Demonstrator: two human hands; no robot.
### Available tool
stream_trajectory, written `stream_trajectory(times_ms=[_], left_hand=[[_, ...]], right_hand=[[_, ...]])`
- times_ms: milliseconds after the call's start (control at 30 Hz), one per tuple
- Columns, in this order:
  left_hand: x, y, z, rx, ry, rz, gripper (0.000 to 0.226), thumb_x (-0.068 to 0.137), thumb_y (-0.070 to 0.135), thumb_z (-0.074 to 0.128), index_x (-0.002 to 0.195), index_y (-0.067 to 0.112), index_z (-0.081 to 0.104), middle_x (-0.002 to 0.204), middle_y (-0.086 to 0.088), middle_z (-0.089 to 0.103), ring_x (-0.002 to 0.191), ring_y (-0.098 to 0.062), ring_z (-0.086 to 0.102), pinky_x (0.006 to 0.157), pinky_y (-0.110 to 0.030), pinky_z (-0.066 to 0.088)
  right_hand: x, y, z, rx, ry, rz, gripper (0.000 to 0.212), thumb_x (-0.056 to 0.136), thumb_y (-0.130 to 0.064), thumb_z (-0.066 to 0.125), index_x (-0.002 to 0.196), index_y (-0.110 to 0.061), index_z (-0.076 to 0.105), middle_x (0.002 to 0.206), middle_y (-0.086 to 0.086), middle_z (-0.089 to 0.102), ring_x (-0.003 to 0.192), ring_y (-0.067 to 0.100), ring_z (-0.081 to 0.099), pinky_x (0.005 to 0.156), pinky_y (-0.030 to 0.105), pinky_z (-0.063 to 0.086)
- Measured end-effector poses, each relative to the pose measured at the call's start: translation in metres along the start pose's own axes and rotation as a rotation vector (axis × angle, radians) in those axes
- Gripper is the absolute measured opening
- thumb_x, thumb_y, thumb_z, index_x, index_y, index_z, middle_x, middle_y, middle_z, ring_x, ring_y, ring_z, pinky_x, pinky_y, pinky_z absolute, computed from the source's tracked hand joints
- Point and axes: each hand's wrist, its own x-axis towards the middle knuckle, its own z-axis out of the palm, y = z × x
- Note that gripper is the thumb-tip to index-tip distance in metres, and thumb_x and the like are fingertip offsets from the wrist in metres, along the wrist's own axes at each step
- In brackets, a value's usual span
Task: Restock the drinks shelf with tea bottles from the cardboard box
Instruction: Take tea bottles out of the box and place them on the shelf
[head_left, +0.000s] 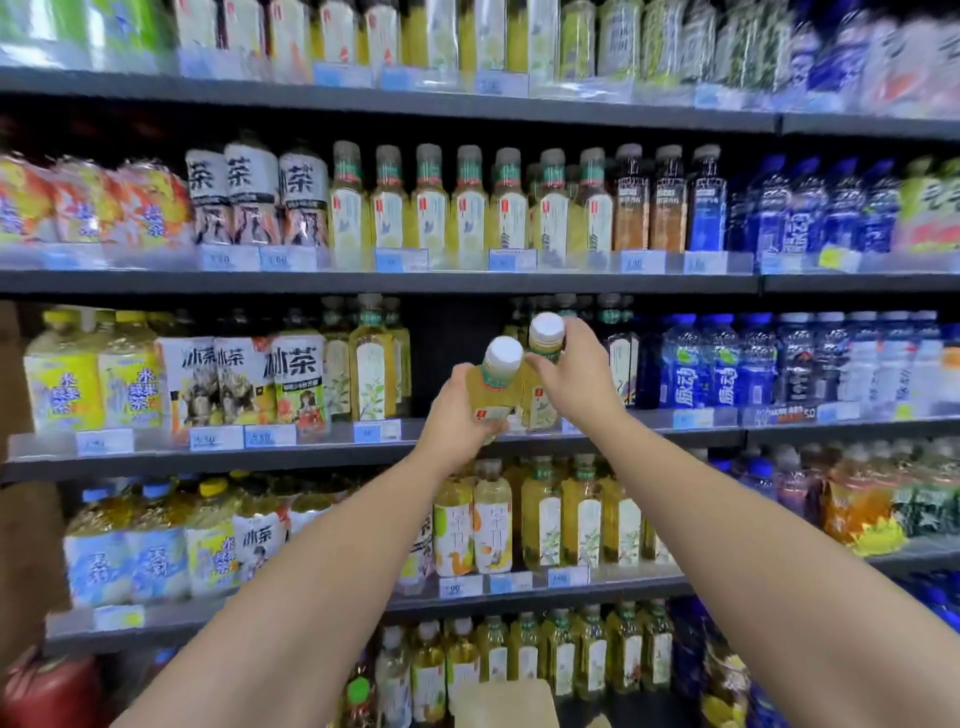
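Both arms reach up to the middle drinks shelf (311, 457). My left hand (462, 410) grips a yellow tea bottle (496, 376) with a white cap, tilted a little to the right. My right hand (576, 382) holds a second, like tea bottle (543, 358) just beside it, upright at the shelf's front edge. Both bottles sit in front of a dark gap (457, 348) in the row, between tall yellow tea bottles (371, 364) on the left and dark bottles on the right. A corner of the cardboard box (504, 704) shows at the bottom.
Shelves above and below are packed with tea bottles (467, 208), iced tea bottles (296, 379) and blue water bottles (727, 364). Price tags (376, 431) line the shelf fronts. A red object (47, 691) sits at the bottom left.
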Motion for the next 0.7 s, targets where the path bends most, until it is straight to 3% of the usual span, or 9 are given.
stream_trajectory(times_ms=[100, 267, 433, 567, 633, 700], left_hand=[[0.033, -0.006, -0.006, 0.011, 0.002, -0.005, 0.064, 0.073, 0.024, 0.086, 0.114, 0.028, 0.038, 0.105, 0.006, 0.061, 0.094, -0.013, 0.059, 0.070, -0.024, 0.043], [0.087, -0.028, -0.004, 0.012, -0.001, -0.080, 0.067, 0.072, 0.026, 0.087, 0.115, 0.029, 0.036, 0.108, 0.005, 0.062, 0.100, -0.016, 0.061, 0.080, -0.030, 0.047], [0.135, -0.057, 0.009, 0.063, -0.098, -0.249, 0.078, 0.073, 0.034, 0.087, 0.126, 0.014, 0.034, 0.110, -0.002, 0.058, 0.102, -0.023, 0.058, 0.078, -0.033, 0.046], [0.158, -0.097, 0.025, 0.056, -0.170, -0.366, 0.092, 0.062, 0.041, 0.092, 0.132, 0.011, 0.041, 0.117, -0.006, 0.064, 0.105, -0.023, 0.062, 0.084, -0.034, 0.052], [0.165, -0.114, 0.034, 0.012, -0.184, -0.404, 0.090, 0.054, 0.047, 0.093, 0.125, 0.015, 0.048, 0.112, -0.003, 0.068, 0.099, -0.019, 0.066, 0.088, -0.040, 0.057], [0.170, -0.125, 0.040, -0.032, -0.166, -0.418, 0.085, 0.060, 0.043, 0.093, 0.126, 0.016, 0.047, 0.111, -0.001, 0.068, 0.100, -0.018, 0.066, 0.091, -0.042, 0.056]], right_hand=[[0.029, 0.002, 0.012, 0.028, 0.005, -0.003, 0.033, 0.087, -0.027, 0.072, 0.113, -0.020, 0.052, 0.108, -0.004, 0.056, 0.099, 0.013, 0.053, 0.081, 0.029, 0.040], [0.066, 0.015, 0.048, 0.055, 0.017, 0.015, 0.036, 0.086, -0.024, 0.073, 0.116, -0.017, 0.055, 0.108, -0.005, 0.055, 0.097, 0.009, 0.048, 0.082, 0.026, 0.037], [0.103, 0.045, 0.090, 0.014, -0.070, 0.122, 0.027, 0.086, -0.025, 0.073, 0.102, -0.015, 0.054, 0.104, 0.004, 0.060, 0.096, 0.020, 0.056, 0.074, 0.029, 0.039], [0.117, 0.073, 0.118, 0.031, -0.121, 0.238, 0.034, 0.088, -0.027, 0.071, 0.114, -0.009, 0.058, 0.112, 0.010, 0.065, 0.106, 0.027, 0.061, 0.078, 0.028, 0.043], [0.123, 0.081, 0.128, 0.066, -0.112, 0.273, 0.040, 0.089, -0.029, 0.070, 0.121, -0.008, 0.058, 0.112, 0.010, 0.066, 0.105, 0.027, 0.062, 0.079, 0.026, 0.042], [0.126, 0.089, 0.138, 0.088, -0.129, 0.278, 0.050, 0.090, -0.033, 0.069, 0.131, -0.010, 0.054, 0.110, 0.006, 0.067, 0.100, 0.024, 0.063, 0.077, 0.024, 0.042]])
